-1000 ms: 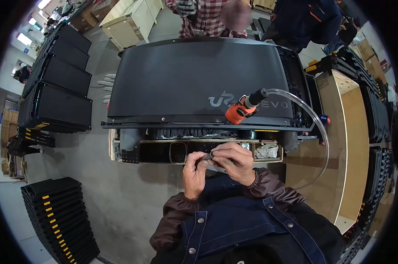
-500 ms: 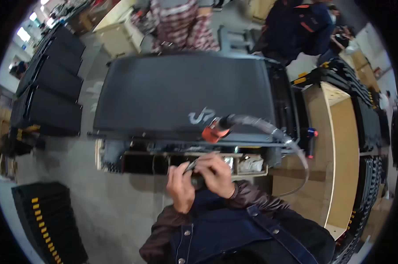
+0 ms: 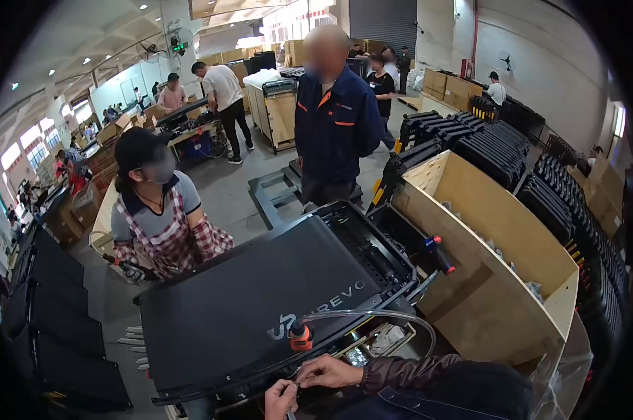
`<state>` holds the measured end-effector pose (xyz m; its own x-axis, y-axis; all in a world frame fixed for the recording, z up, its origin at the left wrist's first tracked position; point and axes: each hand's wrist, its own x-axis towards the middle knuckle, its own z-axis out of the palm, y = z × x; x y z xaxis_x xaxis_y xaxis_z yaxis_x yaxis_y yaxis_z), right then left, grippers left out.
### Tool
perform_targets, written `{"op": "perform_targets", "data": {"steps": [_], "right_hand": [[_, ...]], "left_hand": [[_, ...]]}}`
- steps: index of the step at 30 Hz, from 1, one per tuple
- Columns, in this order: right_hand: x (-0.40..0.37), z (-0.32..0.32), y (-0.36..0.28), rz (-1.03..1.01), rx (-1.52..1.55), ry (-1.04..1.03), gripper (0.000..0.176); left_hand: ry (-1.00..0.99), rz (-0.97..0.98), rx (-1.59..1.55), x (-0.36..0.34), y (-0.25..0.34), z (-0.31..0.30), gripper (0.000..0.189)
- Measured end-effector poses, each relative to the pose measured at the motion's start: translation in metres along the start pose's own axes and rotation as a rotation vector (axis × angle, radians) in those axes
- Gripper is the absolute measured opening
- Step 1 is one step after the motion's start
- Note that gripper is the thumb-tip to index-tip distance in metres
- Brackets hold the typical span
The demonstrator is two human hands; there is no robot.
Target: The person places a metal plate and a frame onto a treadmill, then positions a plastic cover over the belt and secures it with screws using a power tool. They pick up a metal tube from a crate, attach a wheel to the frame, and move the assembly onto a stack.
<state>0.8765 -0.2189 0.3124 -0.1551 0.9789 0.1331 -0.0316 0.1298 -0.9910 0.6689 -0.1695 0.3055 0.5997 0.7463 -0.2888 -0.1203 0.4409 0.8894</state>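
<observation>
My left hand (image 3: 281,400) and my right hand (image 3: 328,372) are close together at the near edge of a black treadmill (image 3: 239,308). Both have their fingers pinched around something small and dark, too small to name. White lettering runs along the near right part of the treadmill's flat top. Just beyond my hands is an orange and black tool (image 3: 301,337) at that edge, with a clear hose (image 3: 372,314) curving away to the right. Below it, partly hidden by my right arm, sits a wooden parts tray (image 3: 400,344) holding small bagged parts.
A person in a plaid apron (image 3: 166,238) stands across the treadmill, holding a tool. Another person in a dark blue jacket (image 3: 337,133) stands behind it. To the right are a large wooden crate (image 3: 484,280), a red and blue tool (image 3: 439,253) and stacked black frames (image 3: 495,150).
My view has tilted up and turned, bringing the people and the hall into sight. My hands stay together, now lower in view. The orange tool remains by the treadmill's near edge.
</observation>
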Motion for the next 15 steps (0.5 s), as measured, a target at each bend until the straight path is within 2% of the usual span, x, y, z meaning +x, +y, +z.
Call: {"op": "perform_targets", "data": {"steps": [5,7,9,10,12,13,14,15], "right_hand": [[-0.003,-0.015,-0.009,-0.027,-0.023,-0.108,0.013],[-0.006,-0.018,-0.003,0.311,0.285,-0.056,0.013],[-0.016,-0.013,0.01,0.479,0.393,0.121,0.021],[-0.021,-0.001,0.024,0.486,0.404,0.21,0.028],[-0.026,0.015,0.037,0.504,0.337,0.275,0.025],[-0.03,0.015,0.04,0.501,0.333,0.259,0.023],[-0.034,0.01,0.046,0.614,0.368,0.223,0.022],[-0.038,0.004,0.039,0.635,0.25,0.25,0.021]], "left_hand": [[-0.093,-0.033,0.131,0.013,0.0,-0.002,0.011],[-0.128,-0.057,0.172,0.017,-0.002,-0.001,0.012],[-0.152,-0.1,0.193,0.021,-0.005,0.001,0.012],[-0.052,-0.112,0.256,0.022,-0.016,0.004,0.017],[0.018,-0.132,0.15,0.022,-0.023,0.006,0.022],[-0.001,-0.109,0.232,0.024,-0.042,-0.003,0.02],[0.01,-0.093,0.1,0.023,-0.043,0.006,0.022],[0.044,-0.192,0.075,0.021,-0.056,0.004,0.023]]}}
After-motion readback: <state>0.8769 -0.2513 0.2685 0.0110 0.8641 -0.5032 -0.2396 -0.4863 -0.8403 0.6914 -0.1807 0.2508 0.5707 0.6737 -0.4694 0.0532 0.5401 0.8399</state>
